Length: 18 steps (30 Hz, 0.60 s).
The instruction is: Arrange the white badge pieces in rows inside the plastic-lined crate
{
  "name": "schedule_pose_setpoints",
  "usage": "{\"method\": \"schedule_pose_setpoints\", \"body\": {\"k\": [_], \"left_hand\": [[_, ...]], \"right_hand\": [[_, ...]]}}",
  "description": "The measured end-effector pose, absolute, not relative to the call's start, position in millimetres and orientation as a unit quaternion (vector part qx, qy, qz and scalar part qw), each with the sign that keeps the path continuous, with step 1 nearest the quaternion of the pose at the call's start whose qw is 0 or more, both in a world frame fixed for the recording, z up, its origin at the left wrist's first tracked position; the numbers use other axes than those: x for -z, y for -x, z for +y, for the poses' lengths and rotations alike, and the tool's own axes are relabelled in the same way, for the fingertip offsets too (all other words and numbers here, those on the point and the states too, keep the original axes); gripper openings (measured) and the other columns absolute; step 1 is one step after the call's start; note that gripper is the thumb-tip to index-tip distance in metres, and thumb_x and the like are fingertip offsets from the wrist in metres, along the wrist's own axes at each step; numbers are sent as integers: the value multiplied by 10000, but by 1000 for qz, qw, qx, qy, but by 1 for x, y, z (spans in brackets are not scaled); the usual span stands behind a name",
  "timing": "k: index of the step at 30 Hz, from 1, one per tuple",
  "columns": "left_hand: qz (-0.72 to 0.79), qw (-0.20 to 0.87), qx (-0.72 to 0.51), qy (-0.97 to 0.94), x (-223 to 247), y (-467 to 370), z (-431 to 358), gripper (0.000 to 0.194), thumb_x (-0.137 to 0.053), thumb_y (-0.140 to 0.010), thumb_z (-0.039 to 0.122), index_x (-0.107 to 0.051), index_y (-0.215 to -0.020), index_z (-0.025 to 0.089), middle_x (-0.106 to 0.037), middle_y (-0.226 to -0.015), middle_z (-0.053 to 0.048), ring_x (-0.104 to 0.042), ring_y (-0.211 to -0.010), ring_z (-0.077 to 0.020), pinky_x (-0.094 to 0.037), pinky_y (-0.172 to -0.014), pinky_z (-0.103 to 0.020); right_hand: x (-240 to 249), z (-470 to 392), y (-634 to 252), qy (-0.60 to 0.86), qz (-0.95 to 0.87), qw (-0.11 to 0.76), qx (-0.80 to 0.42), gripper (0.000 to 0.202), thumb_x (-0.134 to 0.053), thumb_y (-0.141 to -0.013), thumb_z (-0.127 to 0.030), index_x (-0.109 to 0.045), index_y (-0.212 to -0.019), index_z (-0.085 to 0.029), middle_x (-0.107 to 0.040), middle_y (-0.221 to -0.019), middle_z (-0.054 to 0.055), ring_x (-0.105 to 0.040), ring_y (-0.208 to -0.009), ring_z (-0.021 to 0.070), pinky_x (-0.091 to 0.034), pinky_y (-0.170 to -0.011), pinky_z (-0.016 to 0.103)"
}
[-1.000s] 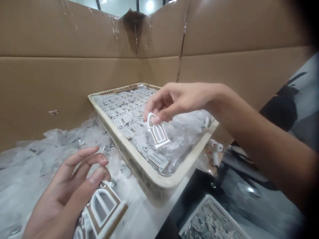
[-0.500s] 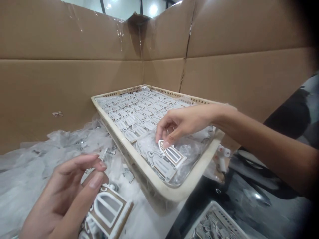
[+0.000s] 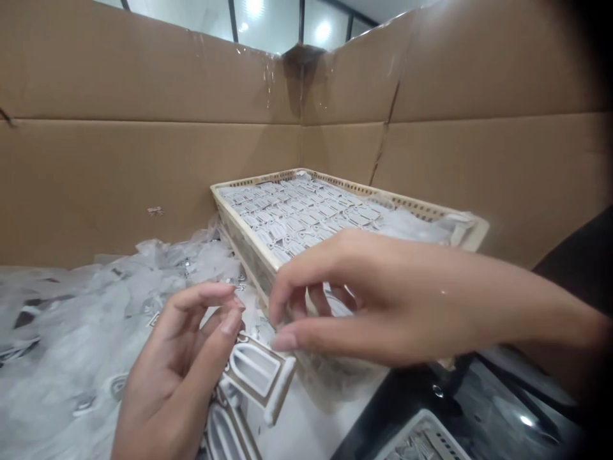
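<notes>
My left hand [image 3: 177, 377] is closed, thumb and fingertips together, on arched window-shaped pieces [image 3: 256, 369] with white frames and brown edging. They stick out beyond the thumb; a second piece [image 3: 227, 434] lies under the first. My right hand [image 3: 378, 300] is just right of these pieces, in front of the tray. Its fingers are curled but apart from the thumb, whose tip is close to the top piece's corner. No piece shows in its grip. The cream plastic tray [image 3: 244, 233] holds rows of similar pieces [image 3: 306, 207], its near end hidden behind my right hand.
Tall cardboard walls [image 3: 143, 166] meet behind the tray. Crumpled translucent plastic wrapping [image 3: 81, 358] with loose pieces among it spreads at left. A smaller white basket [image 3: 424, 425] of grey pieces stands at the lower right, beside a shiny black surface [image 3: 507, 409].
My right hand has left the tray and come toward my left hand; the window-shaped piece it held is no longer seen in it. The view has shifted left.
</notes>
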<state>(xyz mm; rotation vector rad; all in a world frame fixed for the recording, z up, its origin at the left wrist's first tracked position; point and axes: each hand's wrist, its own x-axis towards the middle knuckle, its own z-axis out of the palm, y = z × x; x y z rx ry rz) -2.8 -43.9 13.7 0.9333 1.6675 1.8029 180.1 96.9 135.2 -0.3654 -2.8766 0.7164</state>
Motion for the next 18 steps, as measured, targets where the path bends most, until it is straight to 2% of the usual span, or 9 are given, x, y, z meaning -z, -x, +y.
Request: {"method": "schedule_pose_setpoints", "body": {"k": [2,4,6,8,10,14,18], "left_hand": [[612,258,-665,-340,-14,4,-45,484,-881,-793,539,-682,-1171,310,-734,-1039,4,-698,-850,-198,-563,-688,-226],[621,255,-667,-323,-16,3,-46,461,-864,-814,534,-673,-1176,322,-734,-1110,14,-686,-873,-178,-542,-679,-197],[626,256,-669,-309,-19,1,-47,473,-867,-813,537,-665,-1183,321,-735,-1155,8,-687,-881,-176,-526,-644,-182],[625,265,-668,-304,-22,-1,-47,489,-874,-808,550,-664,-1180,313,-746,-1109,-4,-691,-844,-183,-516,-601,-186],[614,280,-672,-304,-24,-2,-47,482,-881,-804,555,-666,-1162,315,-753,-1054,-1,-691,-816,-181,-502,-569,-184],[588,300,-678,-322,-22,2,-46,464,-871,-820,570,-672,-1159,323,-744,-1033,6,-684,-860,-172,-500,-588,-155],[574,294,-678,-353,-10,15,-43,497,-862,-816,601,-674,-1175,314,-737,-1150,-20,-705,-890,-195,-521,-567,-172]], "right_hand": [[-137,101,-178,147,-967,90,-189,160,-702,-982,-366,-801,-1009,-243,-752,-914,28,-626,-767,172,-440,-695,304],[-140,119,-182,199,-968,75,-136,158,-717,-949,-347,-797,-993,-218,-755,-919,50,-631,-766,184,-431,-688,313],[-145,140,-190,249,-961,-1,-118,226,-746,-915,-406,-801,-1003,-206,-761,-940,67,-645,-775,200,-433,-674,319],[-148,152,-196,284,-945,-95,-131,354,-765,-889,-517,-801,-1066,-212,-771,-983,73,-670,-803,221,-453,-676,325],[-148,154,-199,310,-928,-145,-144,480,-773,-861,-604,-778,-1155,-224,-777,-1036,73,-692,-835,236,-475,-692,333],[-140,143,-197,337,-919,-159,-127,577,-789,-824,-609,-710,-1259,-238,-773,-1103,74,-701,-848,239,-479,-688,338],[-137,137,-193,345,-916,-166,-116,611,-805,-779,-608,-692,-1263,-253,-766,-1083,53,-699,-867,248,-475,-681,337]]}}
